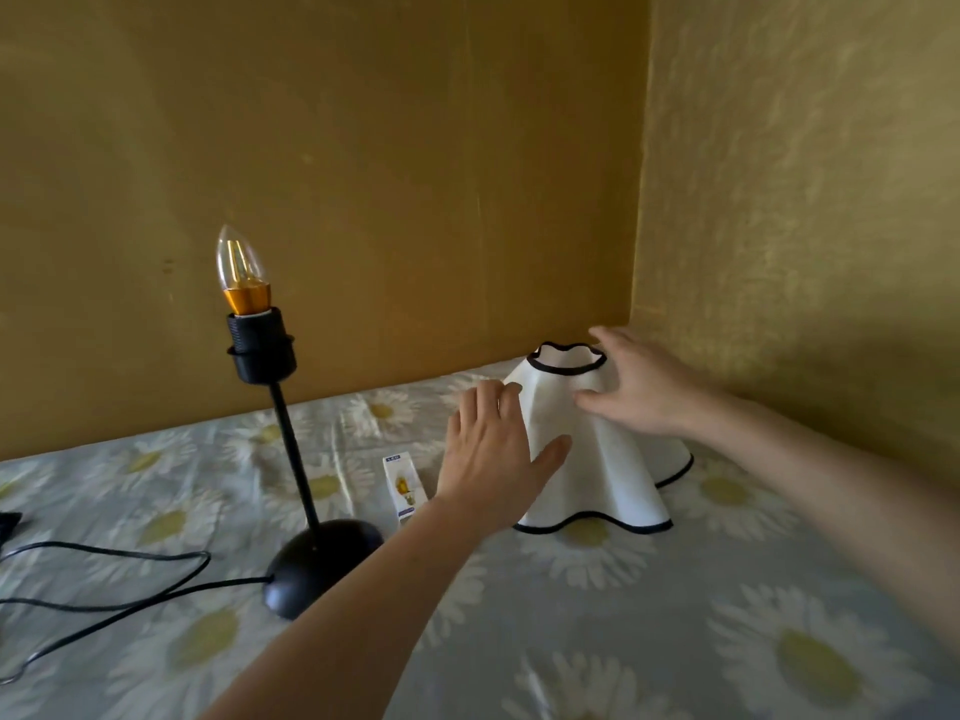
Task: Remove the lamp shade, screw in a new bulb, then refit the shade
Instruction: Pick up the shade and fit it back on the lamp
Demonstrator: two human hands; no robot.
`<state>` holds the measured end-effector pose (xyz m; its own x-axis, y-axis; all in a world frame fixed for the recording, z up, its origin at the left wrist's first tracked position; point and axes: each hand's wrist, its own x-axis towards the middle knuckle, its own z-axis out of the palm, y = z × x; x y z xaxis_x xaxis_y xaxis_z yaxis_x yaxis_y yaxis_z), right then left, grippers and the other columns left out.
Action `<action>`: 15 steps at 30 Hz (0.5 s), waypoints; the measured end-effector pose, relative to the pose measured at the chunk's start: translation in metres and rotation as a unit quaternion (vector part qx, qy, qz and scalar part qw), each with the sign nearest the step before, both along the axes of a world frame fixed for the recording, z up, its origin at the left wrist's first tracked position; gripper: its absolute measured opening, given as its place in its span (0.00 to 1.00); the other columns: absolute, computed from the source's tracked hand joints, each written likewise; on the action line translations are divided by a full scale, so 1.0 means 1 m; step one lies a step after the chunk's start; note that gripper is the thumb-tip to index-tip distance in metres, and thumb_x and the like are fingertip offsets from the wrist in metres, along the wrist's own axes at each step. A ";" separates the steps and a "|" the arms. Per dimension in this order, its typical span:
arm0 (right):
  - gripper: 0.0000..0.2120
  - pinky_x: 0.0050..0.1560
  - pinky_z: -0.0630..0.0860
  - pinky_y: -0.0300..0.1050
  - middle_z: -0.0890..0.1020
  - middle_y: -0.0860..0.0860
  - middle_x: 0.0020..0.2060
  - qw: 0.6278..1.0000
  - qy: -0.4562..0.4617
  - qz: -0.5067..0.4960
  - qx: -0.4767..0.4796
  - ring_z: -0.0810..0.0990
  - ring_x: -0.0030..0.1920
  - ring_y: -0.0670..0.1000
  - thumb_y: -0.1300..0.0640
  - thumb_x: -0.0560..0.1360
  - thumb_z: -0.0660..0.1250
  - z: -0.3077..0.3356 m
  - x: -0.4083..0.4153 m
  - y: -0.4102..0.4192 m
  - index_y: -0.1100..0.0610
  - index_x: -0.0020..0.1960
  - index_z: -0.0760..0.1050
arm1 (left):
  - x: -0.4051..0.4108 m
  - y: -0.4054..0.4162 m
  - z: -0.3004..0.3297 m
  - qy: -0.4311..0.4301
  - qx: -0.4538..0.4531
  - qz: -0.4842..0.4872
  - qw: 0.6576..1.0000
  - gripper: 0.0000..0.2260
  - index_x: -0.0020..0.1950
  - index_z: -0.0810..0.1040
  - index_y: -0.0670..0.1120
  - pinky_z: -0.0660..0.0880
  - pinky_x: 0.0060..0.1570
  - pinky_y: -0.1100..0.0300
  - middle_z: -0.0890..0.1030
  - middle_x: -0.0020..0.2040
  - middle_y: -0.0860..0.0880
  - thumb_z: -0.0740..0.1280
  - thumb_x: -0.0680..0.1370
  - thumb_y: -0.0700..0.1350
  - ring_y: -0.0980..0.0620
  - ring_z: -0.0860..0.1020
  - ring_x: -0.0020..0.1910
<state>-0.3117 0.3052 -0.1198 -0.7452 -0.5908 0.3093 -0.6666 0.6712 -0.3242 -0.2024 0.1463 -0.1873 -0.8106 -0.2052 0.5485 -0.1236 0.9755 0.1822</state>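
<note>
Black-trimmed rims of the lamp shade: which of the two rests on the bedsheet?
The wide wavy rim of the lamp shade rests on the daisy-print sheet; the small rim faces upward beside the right hand.

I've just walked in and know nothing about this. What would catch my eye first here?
Probably the bare candle-shaped bulb standing in the black lamp on the left, with no shade on it. Next, the white shade with black trim sitting on the daisy-print cloth near the corner, with the left hand and right hand spread open on either side of it. A small bulb box lies between lamp and shade.
</note>
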 end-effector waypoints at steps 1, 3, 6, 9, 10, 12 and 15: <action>0.46 0.74 0.62 0.48 0.58 0.53 0.80 1.000 -0.004 -0.005 0.003 0.61 0.78 0.54 0.38 0.74 0.69 -0.002 -0.001 0.003 0.57 0.81 0.51 | -0.003 0.002 -0.003 -0.005 -0.002 0.005 1.000 0.36 0.77 0.62 0.42 0.64 0.70 0.51 0.66 0.70 0.47 0.59 0.79 0.67 0.45 0.64 0.69; 0.48 0.73 0.62 0.48 0.57 0.53 0.81 1.000 -0.015 -0.019 0.014 0.60 0.78 0.54 0.36 0.73 0.69 -0.007 -0.005 0.007 0.57 0.82 0.50 | -0.008 0.004 -0.009 -0.025 0.006 0.015 1.000 0.36 0.76 0.63 0.42 0.66 0.68 0.50 0.67 0.69 0.46 0.57 0.80 0.68 0.44 0.65 0.68; 0.52 0.70 0.66 0.48 0.59 0.54 0.80 0.998 -0.043 -0.032 0.032 0.64 0.76 0.55 0.33 0.70 0.69 -0.013 -0.008 0.010 0.56 0.81 0.51 | -0.012 0.007 -0.015 -0.062 0.011 0.033 0.997 0.34 0.73 0.64 0.43 0.68 0.65 0.50 0.69 0.68 0.46 0.55 0.80 0.68 0.44 0.67 0.67; 0.54 0.64 0.73 0.48 0.69 0.56 0.74 0.996 -0.061 -0.042 0.042 0.72 0.70 0.55 0.29 0.63 0.69 -0.019 -0.012 0.010 0.56 0.79 0.56 | -0.014 0.010 -0.019 -0.078 0.008 0.046 0.996 0.28 0.67 0.69 0.45 0.70 0.59 0.51 0.74 0.62 0.47 0.56 0.80 0.67 0.45 0.72 0.63; 0.53 0.63 0.74 0.48 0.70 0.56 0.72 0.996 -0.064 -0.047 0.046 0.73 0.69 0.55 0.29 0.64 0.70 -0.020 -0.012 0.011 0.58 0.79 0.57 | -0.014 0.011 -0.019 -0.078 0.010 0.049 0.996 0.26 0.65 0.70 0.45 0.71 0.57 0.51 0.75 0.61 0.47 0.57 0.81 0.66 0.45 0.73 0.61; 0.49 0.63 0.73 0.48 0.70 0.57 0.72 0.995 -0.068 -0.055 0.040 0.72 0.69 0.56 0.33 0.68 0.71 -0.022 -0.013 0.011 0.60 0.77 0.60 | -0.014 0.012 -0.019 -0.076 0.021 0.052 0.996 0.22 0.61 0.71 0.46 0.72 0.54 0.51 0.77 0.58 0.48 0.58 0.81 0.63 0.45 0.76 0.59; 0.43 0.62 0.73 0.49 0.72 0.56 0.69 0.996 -0.063 -0.058 0.015 0.74 0.66 0.56 0.36 0.68 0.73 -0.024 -0.015 0.011 0.60 0.73 0.65 | -0.014 0.014 -0.017 -0.075 0.039 0.056 0.995 0.19 0.60 0.71 0.46 0.71 0.48 0.51 0.77 0.57 0.48 0.59 0.82 0.61 0.45 0.77 0.57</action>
